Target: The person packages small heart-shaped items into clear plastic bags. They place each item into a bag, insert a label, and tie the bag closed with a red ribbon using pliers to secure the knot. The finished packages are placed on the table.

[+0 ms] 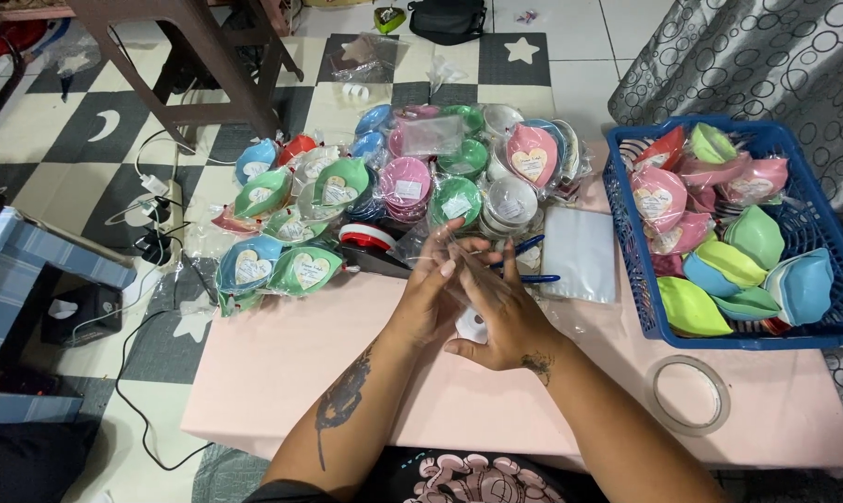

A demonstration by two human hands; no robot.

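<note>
Fingertips point(449, 268) of both hands meet at the frame's centre, pinching a clear plastic bag point(458, 251) between them. Left hand point(428, 298) and right hand point(500, 321) press close together over the pink table point(347, 373). Nearly see-through, the bag rises from the fingers toward the upper frame; its long axis I cannot tell. Blue pens point(528, 270) lie just beyond.
</note>
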